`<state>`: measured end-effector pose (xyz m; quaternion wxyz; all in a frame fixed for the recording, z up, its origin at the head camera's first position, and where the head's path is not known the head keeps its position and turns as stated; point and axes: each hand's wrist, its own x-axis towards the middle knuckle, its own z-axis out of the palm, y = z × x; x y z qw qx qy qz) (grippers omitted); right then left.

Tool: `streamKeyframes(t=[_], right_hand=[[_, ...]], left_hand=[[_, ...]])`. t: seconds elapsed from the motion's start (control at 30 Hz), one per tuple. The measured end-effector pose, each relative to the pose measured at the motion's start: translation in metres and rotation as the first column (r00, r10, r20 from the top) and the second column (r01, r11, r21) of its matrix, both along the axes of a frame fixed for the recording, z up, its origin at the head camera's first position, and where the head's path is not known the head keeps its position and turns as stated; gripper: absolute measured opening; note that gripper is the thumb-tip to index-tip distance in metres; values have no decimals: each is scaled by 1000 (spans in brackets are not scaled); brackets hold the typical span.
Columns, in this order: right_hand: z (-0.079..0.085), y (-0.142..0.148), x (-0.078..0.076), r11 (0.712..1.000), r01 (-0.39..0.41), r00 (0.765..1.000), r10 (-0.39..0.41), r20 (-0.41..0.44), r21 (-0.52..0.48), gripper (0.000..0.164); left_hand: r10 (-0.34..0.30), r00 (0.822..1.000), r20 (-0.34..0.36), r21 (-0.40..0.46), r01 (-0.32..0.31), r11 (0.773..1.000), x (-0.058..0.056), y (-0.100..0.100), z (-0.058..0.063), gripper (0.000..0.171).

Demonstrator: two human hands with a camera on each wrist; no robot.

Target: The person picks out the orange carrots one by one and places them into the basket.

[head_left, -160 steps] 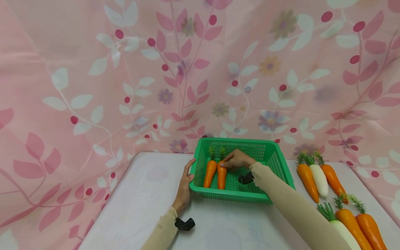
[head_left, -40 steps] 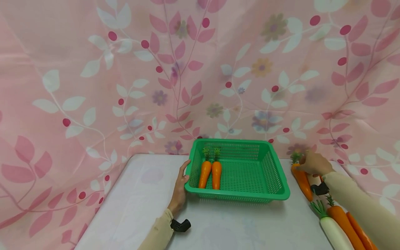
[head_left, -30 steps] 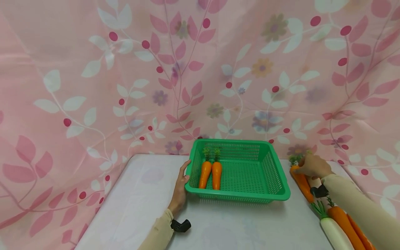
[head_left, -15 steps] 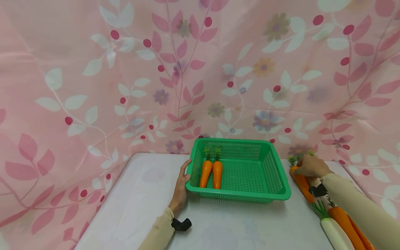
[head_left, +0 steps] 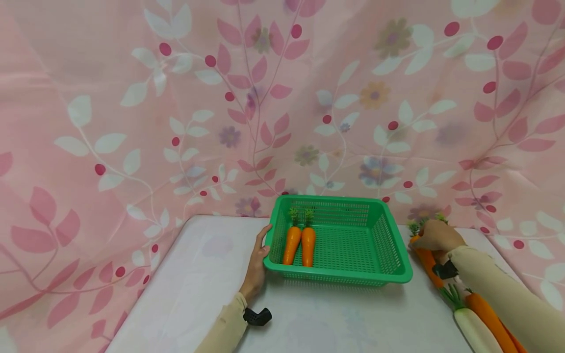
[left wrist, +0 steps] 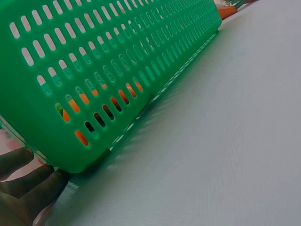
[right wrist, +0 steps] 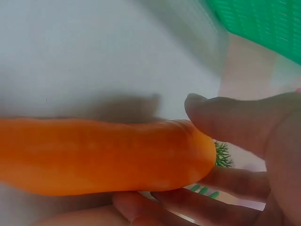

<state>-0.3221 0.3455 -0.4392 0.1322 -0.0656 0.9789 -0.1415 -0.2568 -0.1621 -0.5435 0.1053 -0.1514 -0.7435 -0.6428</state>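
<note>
A pink floral cloth hangs behind the white surface. On that sits a green slotted basket. The left hand, fingers extended, touches the basket's left side; the right hand, well apart, pinches a carrot just right of the basket. A white radish and a second carrot lie nearer the person. Inside the basket, two carrots rest together at the left end, leafy tops toward the back wall.

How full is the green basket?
Partly full: two carrots lie at the left end of the green basket; bare mesh floor shows to their right.
</note>
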Motion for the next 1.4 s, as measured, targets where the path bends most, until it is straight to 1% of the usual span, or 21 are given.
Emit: streamKeyframes(t=[0.2,0.37,0.43,0.57,0.6,0.8,0.93,1.13,1.3,1.4], right_hand=[[0,0,-1,1000,1,1000,0,-13,26,49],[0,-1,-1,1000,-1,1000,1,-5,3,46],[0,-1,-1,999,14,999,-13,30,-32,45],[3,2,-3,989,55,994,-40,106,-135,54],[4,2,-3,983,71,990,-49,130,-167,54],[15,7,-6,953,79,980,-21,196,-291,55],[21,10,-7,924,93,973,-6,230,-371,59],[25,20,-9,887,85,958,53,283,-454,62],[26,30,-14,847,110,950,64,305,-520,66],[28,34,-16,812,116,944,89,318,-573,70]], left_hand=[[6,1000,7,3,-6,1000,1,1,1,57],[-3,1000,4,-3,3,1000,1,0,0,58],[-4,1000,4,-5,4,1000,1,1,0,58],[1,1000,6,-1,-1,1000,2,1,0,57],[4,1000,5,2,-4,1000,2,2,0,57],[16,1000,-10,2,-16,1000,3,1,2,57],[12,1000,-6,6,-12,1000,3,1,1,57],[14,1000,1,8,-14,1000,2,1,-2,56],[11,1000,-20,1,-11,1000,2,0,-1,57],[10,999,-31,-1,-10,1000,2,0,1,56]])
